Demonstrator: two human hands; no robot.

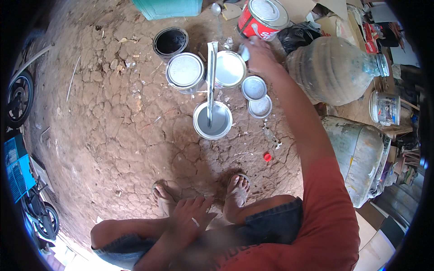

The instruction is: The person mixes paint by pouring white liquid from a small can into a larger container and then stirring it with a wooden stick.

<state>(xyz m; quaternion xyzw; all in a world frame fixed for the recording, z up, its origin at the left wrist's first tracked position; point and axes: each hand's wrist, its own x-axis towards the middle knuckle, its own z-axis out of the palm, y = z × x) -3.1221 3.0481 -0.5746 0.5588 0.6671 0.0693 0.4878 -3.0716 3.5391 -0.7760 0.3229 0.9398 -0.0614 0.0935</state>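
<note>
While the right hand is stretched toward the far edge of the dirt floor, fingers half curled beside a pale item, a firm grip cannot be told. Left hand: slack, loosely spread, nothing visible in it, between the knees. Grey-paint can: one, uncovered, inward from the far edge; flat stick standing in it. Loose lids: two, to its right. Done, apparently: can opened, stick inserted. Left, seemingly: silver-lidded can, closed; further steps indeterminable.
</note>
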